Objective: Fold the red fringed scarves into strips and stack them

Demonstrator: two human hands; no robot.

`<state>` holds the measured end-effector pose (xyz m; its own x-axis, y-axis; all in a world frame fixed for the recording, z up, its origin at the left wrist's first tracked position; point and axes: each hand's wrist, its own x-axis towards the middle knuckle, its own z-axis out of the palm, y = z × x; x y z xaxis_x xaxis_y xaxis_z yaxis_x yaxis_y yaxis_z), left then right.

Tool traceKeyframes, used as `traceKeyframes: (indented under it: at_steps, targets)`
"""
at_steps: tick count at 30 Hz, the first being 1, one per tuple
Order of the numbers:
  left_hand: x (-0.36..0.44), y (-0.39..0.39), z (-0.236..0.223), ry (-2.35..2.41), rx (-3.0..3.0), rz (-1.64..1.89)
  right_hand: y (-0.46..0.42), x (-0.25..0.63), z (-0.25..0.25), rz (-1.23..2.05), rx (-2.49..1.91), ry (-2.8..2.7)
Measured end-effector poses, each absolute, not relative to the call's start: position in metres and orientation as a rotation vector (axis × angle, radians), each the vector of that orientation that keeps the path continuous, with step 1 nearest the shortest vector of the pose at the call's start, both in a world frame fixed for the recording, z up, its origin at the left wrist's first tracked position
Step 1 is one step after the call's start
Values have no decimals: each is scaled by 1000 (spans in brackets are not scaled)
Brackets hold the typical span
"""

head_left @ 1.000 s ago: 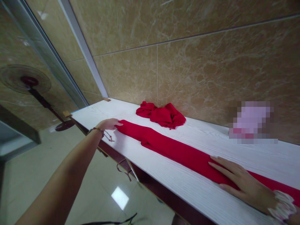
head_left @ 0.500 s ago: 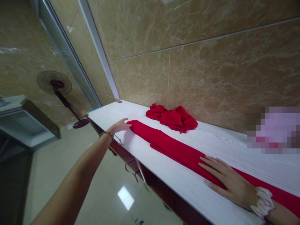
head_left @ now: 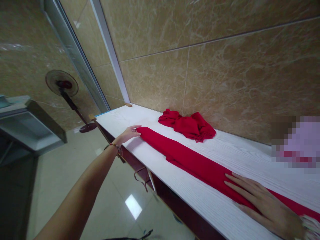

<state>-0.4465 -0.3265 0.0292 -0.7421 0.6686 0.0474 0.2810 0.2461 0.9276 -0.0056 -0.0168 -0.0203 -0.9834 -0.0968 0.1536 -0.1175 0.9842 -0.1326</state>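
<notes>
The long red cloth (head_left: 190, 156) is laid lengthwise along the counter (head_left: 145, 115), its far end pinched by the left hand (head_left: 128, 134), seemingly to keep it straight, while its nearer stretch is pressed flat under the right hand's (head_left: 270, 206) slightly spread fingers. The crumpled red cloth (head_left: 187, 126) is left against the wall-side edge, apparently out of the way.

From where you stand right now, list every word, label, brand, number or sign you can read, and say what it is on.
There is no readable text.
Long red cloth and crumpled red cloth: none visible.
Fan: too small and blurred to tell.
Pixelated patch: too blurred to read.
</notes>
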Motion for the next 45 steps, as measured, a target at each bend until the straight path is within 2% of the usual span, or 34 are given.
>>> traceKeyframes:
  at_steps: [10, 19, 25, 29, 31, 38, 45]
  targets:
    - [-454, -327, 28, 2222, 1007, 1425, -16, -6, -19, 219, 159, -3003]
    - [-478, -337, 27, 2736, 1149, 1278, -15, -7, -20, 228, 154, -2999]
    - [-466, -337, 19, 2826, 1402, 851, -17, -7, -18, 161, 187, -3028]
    - [-452, -341, 23, 2976, 1625, 76, -17, -6, -19, 115, 189, -2997]
    - [-442, -338, 28, 2961, 1787, -170, -16, -7, -21, 64, 200, -2992]
    - [-418, -311, 35, 2341, 2250, -448, -38, -31, -19, -114, 237, -2763]
    - [-415, -310, 30, 2351, 2272, -418, -71, -70, -16, -360, 300, -2593]
